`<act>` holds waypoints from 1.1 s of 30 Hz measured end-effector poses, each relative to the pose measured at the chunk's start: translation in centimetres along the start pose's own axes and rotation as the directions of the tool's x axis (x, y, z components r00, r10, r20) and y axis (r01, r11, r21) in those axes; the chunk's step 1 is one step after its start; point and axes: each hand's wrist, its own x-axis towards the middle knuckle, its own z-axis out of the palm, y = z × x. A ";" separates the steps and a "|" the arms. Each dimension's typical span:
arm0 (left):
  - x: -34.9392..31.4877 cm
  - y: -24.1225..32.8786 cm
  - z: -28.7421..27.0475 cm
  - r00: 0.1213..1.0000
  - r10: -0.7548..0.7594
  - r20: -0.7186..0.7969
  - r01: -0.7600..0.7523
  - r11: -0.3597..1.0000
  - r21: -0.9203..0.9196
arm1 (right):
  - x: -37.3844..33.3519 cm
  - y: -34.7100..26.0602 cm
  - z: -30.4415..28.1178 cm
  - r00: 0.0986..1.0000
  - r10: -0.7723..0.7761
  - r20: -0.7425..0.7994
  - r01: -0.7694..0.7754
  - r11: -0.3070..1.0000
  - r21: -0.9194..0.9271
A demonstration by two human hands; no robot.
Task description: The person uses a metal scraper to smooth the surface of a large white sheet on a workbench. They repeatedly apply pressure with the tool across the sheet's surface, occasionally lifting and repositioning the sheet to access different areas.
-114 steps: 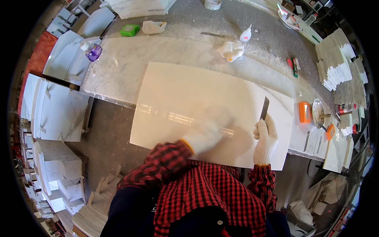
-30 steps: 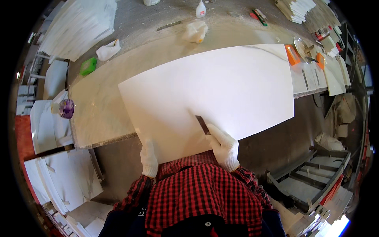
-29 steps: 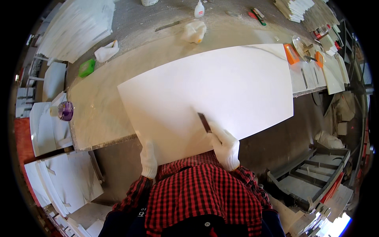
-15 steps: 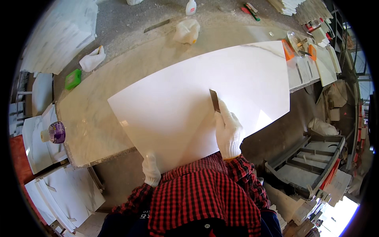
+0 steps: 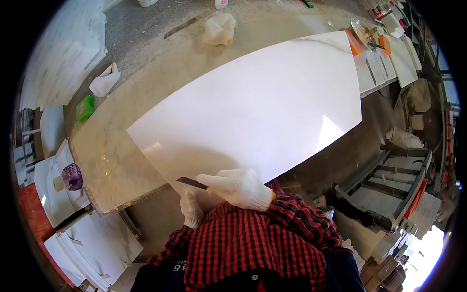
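A large white polished slab [image 5: 262,102] with a grey vein at its far right corner lies across a beige stone worktop and overhangs its near edge. My right hand [image 5: 238,187], in a white knit glove, grips a thin dark flat scraper blade [image 5: 192,183] over the slab's near left part. Below it, my left hand [image 5: 191,208], gloved too, holds the slab by its near left corner; its fingers are partly hidden under the edge. The blade's tip points left, above the left hand. Whether the blade touches the slab, I cannot tell.
On the beige worktop [image 5: 112,160] lie a crumpled white glove [image 5: 219,29] and a flat bar [image 5: 180,27]. Further left are another glove [image 5: 105,80], a green box [image 5: 85,108] and a purple-labelled bottle [image 5: 72,176]. Orange pieces [image 5: 353,43] adjoin the slab's far right corner. A metal frame [image 5: 389,187] stands right.
My right hand has swept left and toward me with the blade, from mid-slab to near the left hand. The left hand keeps its hold. The whole view has shifted slightly.
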 end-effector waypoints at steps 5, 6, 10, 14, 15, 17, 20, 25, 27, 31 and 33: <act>0.5 -1.3 -0.1 1.000 0.000 -0.010 0.000 0.999 -0.036 | -4.4 2.3 -0.1 0.988 0.142 -0.064 -0.119 0.953 0.279; 0.5 -0.8 -0.3 1.000 -0.004 0.024 0.005 0.999 -0.036 | -5.4 2.4 -0.4 0.973 0.231 -0.003 -0.218 0.924 0.313; 0.8 0.7 0.2 0.991 -0.068 0.118 0.091 0.975 -0.201 | -8.1 4.0 0.8 0.946 0.284 -0.158 -0.197 0.887 0.417; 1.3 -0.8 0.2 0.998 -0.027 0.061 0.040 0.973 -0.229 | -8.6 4.0 0.5 0.915 0.366 -0.170 -0.261 0.857 0.444; 1.3 -1.0 0.0 0.997 -0.023 0.073 0.039 0.974 -0.223 | -8.7 4.1 0.6 0.900 0.375 -0.224 -0.250 0.862 0.440; 1.5 -0.5 -0.1 0.995 -0.013 0.096 0.033 0.977 -0.213 | -9.0 4.5 0.7 0.863 0.380 -0.332 -0.239 0.887 0.395; 1.0 1.7 0.3 0.992 -0.068 0.104 0.091 0.968 -0.233 | -9.0 4.8 0.4 0.821 0.392 -0.414 -0.245 0.899 0.364; 0.2 4.0 -2.1 0.962 -0.196 0.191 0.191 0.981 0.043 | -9.5 5.6 -0.2 0.789 0.293 -0.540 -0.206 0.954 0.217; 1.1 5.7 -5.3 0.909 -0.093 0.407 -0.136 0.856 0.499 | -10.1 6.2 -0.7 0.731 0.342 -0.591 -0.214 0.937 0.277; 0.3 16.0 -6.8 0.632 -0.074 0.771 -0.760 0.133 0.636 | -11.7 7.2 -1.4 0.602 0.603 -0.523 -0.261 0.768 0.585; -0.8 22.1 -3.1 0.786 -0.160 0.597 -0.558 0.232 0.797 | -12.0 7.0 -1.9 0.529 0.707 -0.469 -0.151 0.623 0.768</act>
